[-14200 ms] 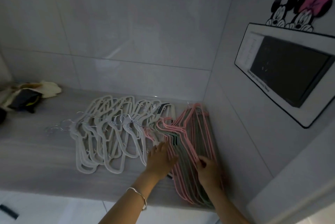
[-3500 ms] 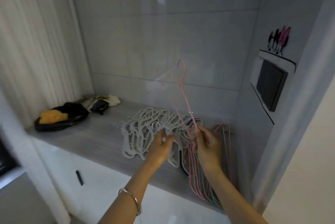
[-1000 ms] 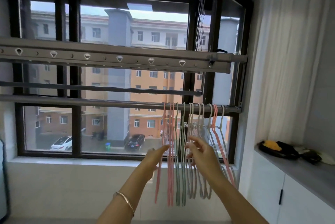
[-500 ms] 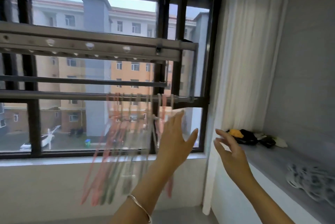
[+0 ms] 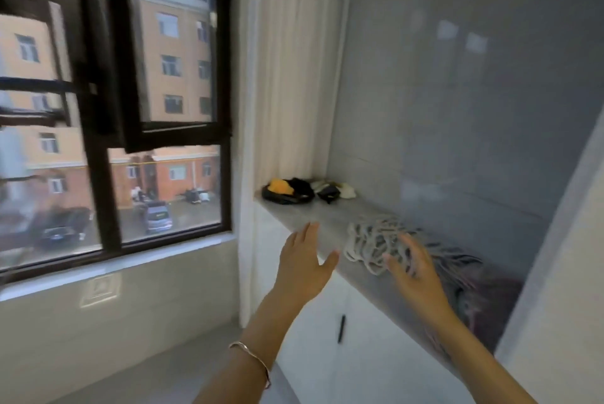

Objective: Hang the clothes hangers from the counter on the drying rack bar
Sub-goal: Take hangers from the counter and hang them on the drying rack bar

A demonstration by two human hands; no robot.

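A pile of white hangers (image 5: 369, 240) lies on the grey counter (image 5: 313, 217), with a blurred heap of pink and green hangers (image 5: 470, 282) to its right. My left hand (image 5: 304, 268) is raised in front of the counter's edge, fingers spread, holding nothing. My right hand (image 5: 415, 273) hovers over the near side of the white pile with fingers spread, empty. The drying rack bar is out of view to the left; only a blurred end of the rack (image 5: 23, 4) shows at the left edge.
A black tray with a yellow item (image 5: 284, 191) and some cloths (image 5: 333, 190) sit at the counter's far end by the white curtain (image 5: 287, 76). White cabinet doors (image 5: 330, 335) stand under the counter. A black-framed window (image 5: 108, 109) fills the left.
My view has swung right from the rack to the counter. Both empty hands have moved toward the hanger piles; the hangers on the bar have left the view.
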